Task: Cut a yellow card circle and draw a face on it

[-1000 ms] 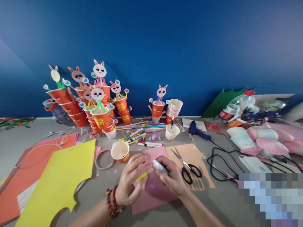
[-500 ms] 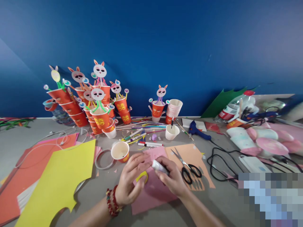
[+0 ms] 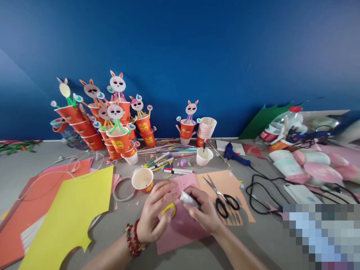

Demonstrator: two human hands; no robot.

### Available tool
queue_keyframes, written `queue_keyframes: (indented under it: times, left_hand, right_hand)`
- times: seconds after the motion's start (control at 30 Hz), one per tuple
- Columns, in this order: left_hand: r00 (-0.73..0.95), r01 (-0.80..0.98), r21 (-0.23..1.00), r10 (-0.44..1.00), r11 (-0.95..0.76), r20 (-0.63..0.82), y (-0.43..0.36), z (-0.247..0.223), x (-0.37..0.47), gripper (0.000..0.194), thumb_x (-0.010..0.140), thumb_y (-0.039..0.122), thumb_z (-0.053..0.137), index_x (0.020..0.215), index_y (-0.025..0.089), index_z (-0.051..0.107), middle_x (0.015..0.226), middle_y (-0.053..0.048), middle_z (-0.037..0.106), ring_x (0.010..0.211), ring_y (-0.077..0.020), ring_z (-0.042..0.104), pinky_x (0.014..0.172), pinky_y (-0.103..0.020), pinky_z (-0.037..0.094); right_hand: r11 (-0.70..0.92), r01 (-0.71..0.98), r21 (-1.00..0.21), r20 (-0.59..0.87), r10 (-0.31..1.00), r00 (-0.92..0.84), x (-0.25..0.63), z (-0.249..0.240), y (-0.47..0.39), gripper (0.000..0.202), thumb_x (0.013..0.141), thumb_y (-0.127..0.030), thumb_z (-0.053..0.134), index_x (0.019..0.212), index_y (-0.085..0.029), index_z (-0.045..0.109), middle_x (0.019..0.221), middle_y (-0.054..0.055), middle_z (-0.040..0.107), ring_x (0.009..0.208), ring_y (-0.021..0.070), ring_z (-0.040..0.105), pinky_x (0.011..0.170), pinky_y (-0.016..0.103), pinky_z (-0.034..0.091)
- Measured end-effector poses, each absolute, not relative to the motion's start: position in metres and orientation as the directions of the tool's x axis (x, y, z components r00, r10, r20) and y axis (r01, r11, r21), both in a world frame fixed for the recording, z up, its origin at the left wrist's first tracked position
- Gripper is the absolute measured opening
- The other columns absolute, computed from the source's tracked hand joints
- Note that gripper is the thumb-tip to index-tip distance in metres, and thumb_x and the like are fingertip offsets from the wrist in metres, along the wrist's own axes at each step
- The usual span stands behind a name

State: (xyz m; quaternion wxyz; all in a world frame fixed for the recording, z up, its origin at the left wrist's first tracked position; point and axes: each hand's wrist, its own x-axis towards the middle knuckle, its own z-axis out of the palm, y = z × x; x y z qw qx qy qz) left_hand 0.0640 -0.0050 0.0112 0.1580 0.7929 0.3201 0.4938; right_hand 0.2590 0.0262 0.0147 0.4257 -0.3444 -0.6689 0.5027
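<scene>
A gray table (image 3: 109, 228) carries everything. Toward its left side lies a large yellow paper sheet (image 3: 64, 210), with curved bites missing from its lower right edge. A pink paper sheet (image 3: 185, 232) lies flat beneath both hands, and just beside it is a peach paper sheet (image 3: 234, 183) with slim curved openings along its lower part.

The left hand (image 3: 154, 213) is bent over the pink sheet, its fingers lying loosely alongside one another and the thumb set apart; whether they pinch anything I cannot tell. The right hand (image 3: 205, 210) has its thumb and fingers closed around a white tube. Black-handled scissors (image 3: 224, 196) rest on the peach sheet, blades slightly parted. A paper cup (image 3: 143, 176) stands near the left hand, and red bead bracelets (image 3: 131, 240) circle the left wrist.

The white tube (image 3: 189, 198) is short, rounded and glossy, tilted above the pink sheet with one end pointing toward the left fingertips; its far end is hidden in the right palm. Smaller again, a bright yellow paper piece (image 3: 170, 208) with a rounded edge shows between left thumb and forefinger, partly covered.
</scene>
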Motion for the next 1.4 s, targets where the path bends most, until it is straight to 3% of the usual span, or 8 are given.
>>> queue_keyframes:
  times: [0.37, 0.47, 0.6, 0.7, 0.8, 0.93, 1.4]
  left_hand:
    - [0.316, 0.340, 0.563, 0.655, -0.753, 0.686, -0.004, 0.012, 0.063, 0.044, 0.095, 0.015, 0.043, 0.136, 0.022, 0.056, 0.140, -0.015, 0.055, 0.126, -0.0323, 0.049, 0.100, -0.055, 0.046]
    - [0.286, 0.315, 0.621, 0.696, -0.718, 0.659, -0.005, 0.010, 0.063, 0.039, 0.097, 0.016, 0.043, 0.133, 0.021, 0.057, 0.139, -0.015, 0.056, 0.126, -0.0310, 0.050, 0.102, -0.052, 0.044]
    - [0.111, 0.172, 0.848, 0.865, -0.502, 0.490, -0.006, 0.007, 0.070, 0.022, 0.100, 0.024, 0.048, 0.115, 0.019, 0.064, 0.119, -0.013, 0.063, 0.109, -0.0249, 0.059, 0.088, -0.037, 0.051]
    - [0.064, -0.126, 0.969, 0.973, -0.211, 0.221, -0.002, 0.004, 0.076, 0.017, 0.098, 0.032, 0.054, 0.097, 0.017, 0.063, 0.092, -0.006, 0.063, 0.079, -0.0167, 0.061, 0.067, -0.026, 0.049]
    - [0.169, -0.379, 0.923, 0.986, 0.064, 0.001, 0.002, 0.003, 0.078, 0.021, 0.094, 0.036, 0.063, 0.088, 0.016, 0.060, 0.077, -0.001, 0.057, 0.067, -0.0117, 0.056, 0.061, -0.022, 0.045]
    - [0.287, -0.489, 0.843, 0.954, 0.224, -0.087, 0.004, 0.005, 0.077, 0.023, 0.088, 0.035, 0.071, 0.085, 0.016, 0.059, 0.075, 0.000, 0.057, 0.063, -0.0098, 0.054, 0.059, -0.021, 0.043]
    - [0.303, -0.510, 0.804, 0.939, 0.306, -0.165, 0.005, 0.008, 0.077, 0.026, 0.080, 0.033, 0.079, 0.078, 0.015, 0.060, 0.071, 0.000, 0.059, 0.061, -0.0101, 0.057, 0.061, -0.021, 0.047]
  right_hand:
    - [0.156, -0.037, -0.987, 0.158, 0.903, -0.400, 0.262, 0.004, 0.026, 0.008, 0.081, -0.025, 0.058, 0.083, -0.019, 0.062, 0.060, -0.004, 0.048, 0.049, 0.0106, 0.040, 0.048, 0.023, 0.032]
    - [0.156, -0.033, -0.987, 0.156, 0.903, -0.399, 0.262, 0.004, 0.026, 0.009, 0.082, -0.026, 0.058, 0.083, -0.019, 0.062, 0.060, -0.004, 0.048, 0.051, 0.0112, 0.040, 0.049, 0.023, 0.032]
    - [0.213, -0.023, -0.977, 0.205, 0.894, -0.399, 0.263, 0.006, 0.027, 0.009, 0.084, -0.027, 0.059, 0.081, -0.019, 0.060, 0.064, -0.004, 0.048, 0.054, 0.0112, 0.041, 0.051, 0.024, 0.032]
    - [0.268, -0.003, -0.963, 0.244, 0.871, -0.425, 0.263, 0.008, 0.027, 0.009, 0.083, -0.025, 0.058, 0.084, -0.018, 0.063, 0.069, -0.002, 0.051, 0.058, 0.0118, 0.043, 0.054, 0.024, 0.034]
    - [0.302, 0.021, -0.953, 0.263, 0.861, -0.435, 0.263, 0.009, 0.027, 0.010, 0.081, -0.022, 0.056, 0.086, -0.018, 0.064, 0.071, -0.002, 0.053, 0.062, 0.0127, 0.045, 0.057, 0.024, 0.035]
    - [0.344, 0.066, -0.937, 0.282, 0.852, -0.442, 0.263, 0.008, 0.027, 0.009, 0.078, -0.021, 0.055, 0.084, -0.019, 0.062, 0.071, -0.002, 0.054, 0.063, 0.0133, 0.047, 0.058, 0.024, 0.036]
    - [0.405, 0.204, -0.891, 0.275, 0.839, -0.469, 0.262, 0.011, 0.028, 0.007, 0.075, -0.020, 0.053, 0.080, -0.019, 0.057, 0.070, -0.002, 0.053, 0.064, 0.0148, 0.048, 0.060, 0.025, 0.036]
